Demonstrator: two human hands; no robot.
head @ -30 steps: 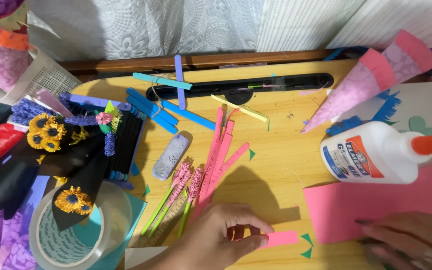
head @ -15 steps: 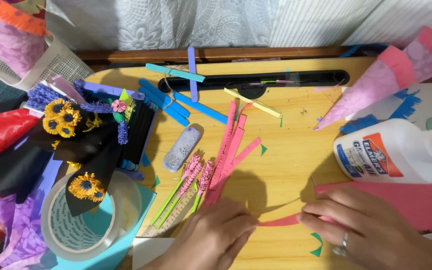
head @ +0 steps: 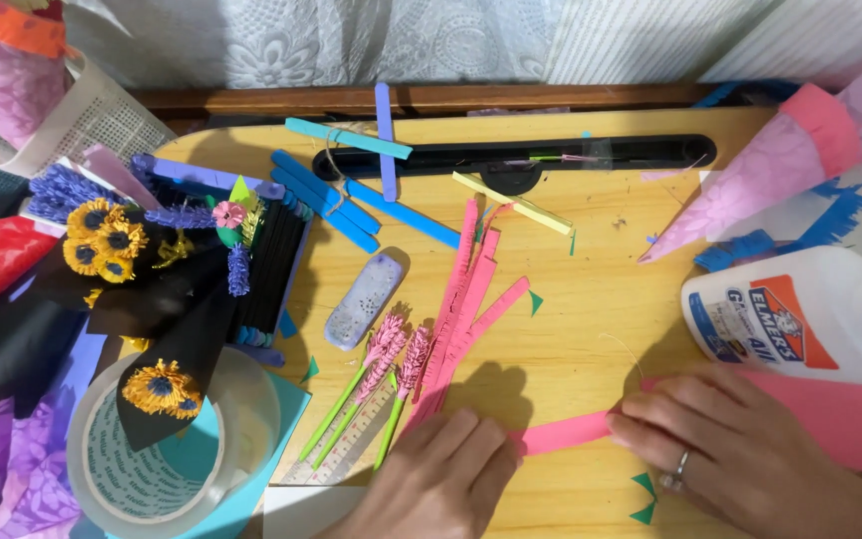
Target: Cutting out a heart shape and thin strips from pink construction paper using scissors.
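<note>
My left hand (head: 443,481) and my right hand (head: 728,451) pinch the two ends of a narrow pink paper strip (head: 563,433), flat near the front edge of the yellow table (head: 591,329). The strip runs from a large pink paper sheet (head: 835,417) under my right hand. Just above my left hand lie three pink paper flowers on green stems (head: 381,374) and several fringed pink strips (head: 466,299).
A white glue bottle (head: 800,314) lies on its side at the right. A pink paper cone (head: 780,160) sits at the far right, blue strips (head: 351,195) at centre back, a tape roll (head: 167,449) and paper sunflowers (head: 102,240) at the left.
My right hand has come in from the right edge and taken the strip's right end. The short pink piece near my left hand is now a long strip held between both hands.
</note>
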